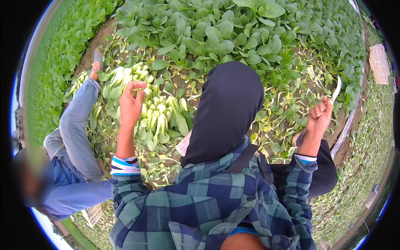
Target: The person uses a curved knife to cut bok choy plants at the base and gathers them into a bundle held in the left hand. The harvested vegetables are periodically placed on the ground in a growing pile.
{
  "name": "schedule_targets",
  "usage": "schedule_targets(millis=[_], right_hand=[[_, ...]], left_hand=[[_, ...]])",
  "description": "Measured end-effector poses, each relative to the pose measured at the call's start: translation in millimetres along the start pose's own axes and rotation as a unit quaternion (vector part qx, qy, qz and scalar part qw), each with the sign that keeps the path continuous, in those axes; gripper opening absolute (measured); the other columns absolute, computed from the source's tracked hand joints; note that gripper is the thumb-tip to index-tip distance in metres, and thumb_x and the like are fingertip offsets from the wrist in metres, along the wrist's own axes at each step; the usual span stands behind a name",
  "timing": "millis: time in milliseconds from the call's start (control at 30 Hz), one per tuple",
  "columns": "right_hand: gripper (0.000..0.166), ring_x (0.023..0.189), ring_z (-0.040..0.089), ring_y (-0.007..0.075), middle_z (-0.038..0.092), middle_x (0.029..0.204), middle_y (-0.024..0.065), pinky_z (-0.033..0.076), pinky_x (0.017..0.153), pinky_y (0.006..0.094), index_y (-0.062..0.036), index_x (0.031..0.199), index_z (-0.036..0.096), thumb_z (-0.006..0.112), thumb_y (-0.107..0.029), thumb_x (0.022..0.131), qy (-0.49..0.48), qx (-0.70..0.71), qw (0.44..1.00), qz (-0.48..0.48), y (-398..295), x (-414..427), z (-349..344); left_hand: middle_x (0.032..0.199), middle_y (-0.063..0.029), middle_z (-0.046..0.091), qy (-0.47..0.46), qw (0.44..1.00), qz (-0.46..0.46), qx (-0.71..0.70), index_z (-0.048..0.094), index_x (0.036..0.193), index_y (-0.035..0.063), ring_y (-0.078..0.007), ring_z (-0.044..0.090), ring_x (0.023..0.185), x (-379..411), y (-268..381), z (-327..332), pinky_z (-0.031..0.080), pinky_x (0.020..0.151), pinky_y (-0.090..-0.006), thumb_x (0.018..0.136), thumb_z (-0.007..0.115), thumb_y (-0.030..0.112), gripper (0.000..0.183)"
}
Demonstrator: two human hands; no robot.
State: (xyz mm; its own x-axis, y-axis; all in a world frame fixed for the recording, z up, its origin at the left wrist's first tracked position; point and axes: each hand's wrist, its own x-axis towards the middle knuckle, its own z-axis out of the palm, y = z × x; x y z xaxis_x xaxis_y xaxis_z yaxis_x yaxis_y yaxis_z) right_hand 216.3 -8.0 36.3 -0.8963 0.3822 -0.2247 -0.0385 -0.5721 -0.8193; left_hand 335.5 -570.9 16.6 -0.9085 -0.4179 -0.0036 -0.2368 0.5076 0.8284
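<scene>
My left hand (131,101) is raised at the left with bent fingers, thumb and index finger apart, and nothing between them. Behind and beside it, cut leafy greens (159,112) with pale stalks, like bok choy, lie in heaps on the ground. At the right, my right hand (320,114) is closed around a knife (337,89), whose pale curved blade points up and away. The knife's handle is hidden in my fingers. Growing leafy greens (218,34) stand in a dense bed ahead, beyond both hands.
A co-worker in a blue top and jeans (78,115) sits close at the left. My black-clothed knee (301,78) is not the thing there; loose yellowed leaves (265,128) litter the soil. A pale strip (347,128) edges the bed at the right, with a woven crate (379,64) beyond.
</scene>
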Motion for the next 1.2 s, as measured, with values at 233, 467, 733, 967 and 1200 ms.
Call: schedule_targets(millis=[233, 467, 733, 967, 1200], right_hand=[[0.021, 0.048, 0.036, 0.0054, 0.043, 0.063, -0.0046, 0.028, 0.041, 0.0209, -0.0063, 0.101, 0.058, 0.052, -0.027, 0.102, 0.093, 0.046, 0.995, -0.004, 9, 10, -70], [0.021, 0.048, 0.035, 0.0064, 0.041, 0.065, -0.0039, 0.026, 0.042, 0.0217, -0.0072, 0.102, 0.056, 0.055, -0.028, 0.100, 0.199, 0.008, 0.980, 0.006, 17, 5, -79], [0.019, 0.047, 0.036, 0.0058, 0.041, 0.064, -0.0035, 0.025, 0.041, 0.0215, -0.0070, 0.103, 0.054, 0.055, -0.025, 0.100, 0.280, -0.020, 0.959, 0.042, 45, 8, -101], [0.024, 0.043, 0.041, 0.0067, 0.047, 0.059, -0.0015, 0.030, 0.040, 0.0212, -0.0058, 0.099, 0.058, 0.055, -0.030, 0.100, 0.223, -0.117, 0.962, 0.107, 110, 6, -110], [0.044, 0.076, 0.064, 0.0424, 0.065, 0.074, 0.0205, 0.048, 0.068, 0.0513, -0.0047, 0.093, 0.060, 0.055, -0.049, 0.094, 0.032, -0.495, 0.844, 0.207, 156, 19, -103]], left_hand=[[0.104, -0.0072, 0.062, -0.298, 0.782, -0.002, 0.548, 0.066, 0.102, 0.0143, -0.0276, 0.064, 0.098, -15, -55, 37, 0.054, 0.082, -0.0418, 0.080, 0.075, 0.030, 0.028], [0.086, -0.0060, 0.069, -0.305, 0.743, 0.074, 0.591, 0.069, 0.078, 0.0179, -0.0266, 0.068, 0.084, -4, -115, 42, 0.054, 0.070, -0.0391, 0.081, 0.062, 0.011, 0.010], [0.079, -0.0088, 0.072, -0.334, 0.780, 0.044, 0.527, 0.068, 0.083, 0.0166, -0.0323, 0.070, 0.074, 52, -20, 99, 0.055, 0.068, -0.0443, 0.081, 0.062, 0.019, 0.007], [0.101, -0.0132, 0.071, -0.507, 0.847, 0.087, 0.130, 0.068, 0.103, 0.0047, -0.0280, 0.067, 0.077, 89, 177, 272, 0.055, 0.074, -0.0369, 0.083, 0.065, 0.008, 0.020], [0.143, -0.0120, 0.050, -0.559, 0.661, 0.452, 0.216, 0.059, 0.129, 0.0121, -0.0325, 0.060, 0.115, 60, 235, 478, 0.053, 0.091, -0.0418, 0.082, 0.066, 0.013, 0.048]])
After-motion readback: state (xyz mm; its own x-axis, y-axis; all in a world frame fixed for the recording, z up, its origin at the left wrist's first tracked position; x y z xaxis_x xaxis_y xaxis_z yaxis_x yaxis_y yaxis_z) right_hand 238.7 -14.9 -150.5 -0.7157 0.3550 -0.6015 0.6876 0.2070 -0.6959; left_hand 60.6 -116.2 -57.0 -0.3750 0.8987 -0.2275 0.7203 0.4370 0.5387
